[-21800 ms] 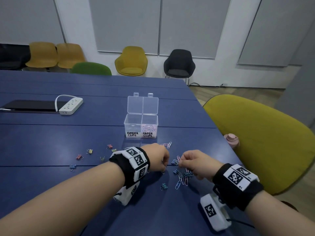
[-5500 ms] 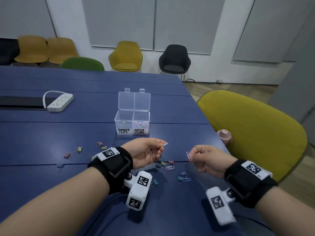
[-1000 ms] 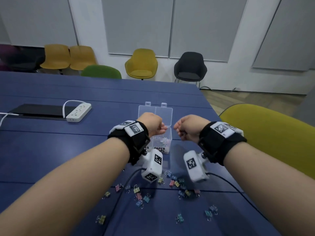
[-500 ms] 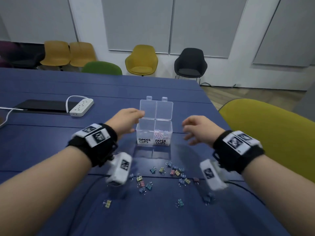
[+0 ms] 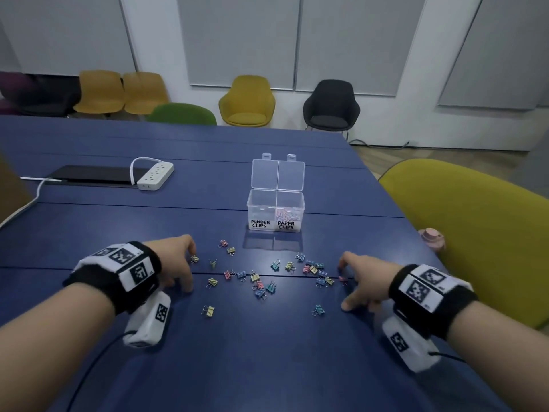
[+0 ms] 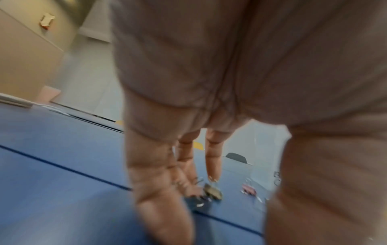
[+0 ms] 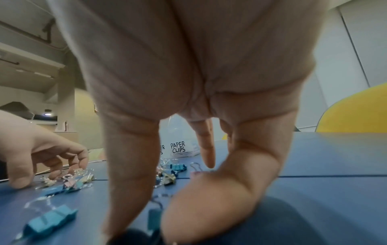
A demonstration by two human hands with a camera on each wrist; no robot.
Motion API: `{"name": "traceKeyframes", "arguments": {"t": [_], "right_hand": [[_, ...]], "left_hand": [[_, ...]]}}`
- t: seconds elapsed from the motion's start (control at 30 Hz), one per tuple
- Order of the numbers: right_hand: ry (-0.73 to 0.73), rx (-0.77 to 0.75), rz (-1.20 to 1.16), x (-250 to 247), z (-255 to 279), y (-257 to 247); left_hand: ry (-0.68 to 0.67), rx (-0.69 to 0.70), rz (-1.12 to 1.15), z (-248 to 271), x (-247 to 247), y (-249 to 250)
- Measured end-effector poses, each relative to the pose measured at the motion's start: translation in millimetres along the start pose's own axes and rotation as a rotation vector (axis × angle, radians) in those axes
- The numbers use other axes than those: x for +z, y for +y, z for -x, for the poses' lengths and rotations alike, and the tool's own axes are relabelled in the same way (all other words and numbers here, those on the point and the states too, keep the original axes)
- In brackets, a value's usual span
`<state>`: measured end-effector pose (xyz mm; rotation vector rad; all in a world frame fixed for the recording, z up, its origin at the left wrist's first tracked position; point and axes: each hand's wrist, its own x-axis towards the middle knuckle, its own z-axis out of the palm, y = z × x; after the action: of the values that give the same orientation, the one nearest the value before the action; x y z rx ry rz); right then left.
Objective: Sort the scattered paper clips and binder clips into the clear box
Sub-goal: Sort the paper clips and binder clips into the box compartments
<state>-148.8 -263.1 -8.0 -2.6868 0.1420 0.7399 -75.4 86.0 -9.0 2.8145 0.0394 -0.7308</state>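
The clear box [image 5: 276, 203] stands open at mid-table, labelled BINDER CLIPS on the left and PAPER CLIPS on the right. Pale paper clips [image 5: 286, 214] lie in the right compartment; the left one looks bare. Several coloured binder clips [image 5: 258, 282] lie scattered in front of it. My left hand [image 5: 185, 270] is at the scatter's left end with fingers spread down onto the table, fingertips [image 6: 212, 172] touching a yellowish binder clip [image 6: 212, 192]. My right hand [image 5: 349, 285] is at the right end, fingers spread on the table beside a pink clip [image 5: 342, 279]. A blue binder clip [image 7: 50, 220] lies beside its thumb [image 7: 209, 199].
A white power strip [image 5: 156, 175] and a flat black device [image 5: 89, 173] lie at the far left. A yellow-green chair [image 5: 475, 233] stands close against the table's right edge, with a small pink object [image 5: 432, 237] beside it. Bare blue tabletop [image 5: 267, 352] lies nearer me.
Both hands have dropped from beside the box down to the table, landing with spread fingers at either end of the binder clip scatter. A second ago they were fists over the box.
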Motion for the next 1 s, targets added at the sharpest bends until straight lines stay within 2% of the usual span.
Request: {"name": "traceKeyframes", "arguments": {"t": [0.13,0.3,0.5,0.67,0.77,0.87,1.0], "right_hand": [[0.054,-0.015,0.006,0.8,-15.9,-28.6],[0.058,-0.066,0.095,6.0,-26.1,-61.7],[0.041,-0.129,0.179,10.6,-30.3,-93.6],[0.07,-0.224,0.288,16.0,-27.1,-114.3],[0.096,-0.254,0.379,19.6,-31.3,-121.5],[0.084,-0.238,0.406,20.1,-34.2,-121.9],[0.056,-0.224,0.238,17.8,-39.3,-112.9]], "left_hand": [[0.079,0.101,0.061,-3.2,11.7,18.4],[0.048,0.264,0.028,-4.5,19.8,39.5],[0.015,0.337,0.008,-0.8,25.9,63.3],[0.086,0.445,-0.193,2.5,35.2,83.7],[0.085,0.464,-0.214,3.3,35.3,89.2],[0.084,0.487,-0.166,3.3,33.0,85.7],[0.046,0.485,0.097,-0.2,30.7,72.9]]}}
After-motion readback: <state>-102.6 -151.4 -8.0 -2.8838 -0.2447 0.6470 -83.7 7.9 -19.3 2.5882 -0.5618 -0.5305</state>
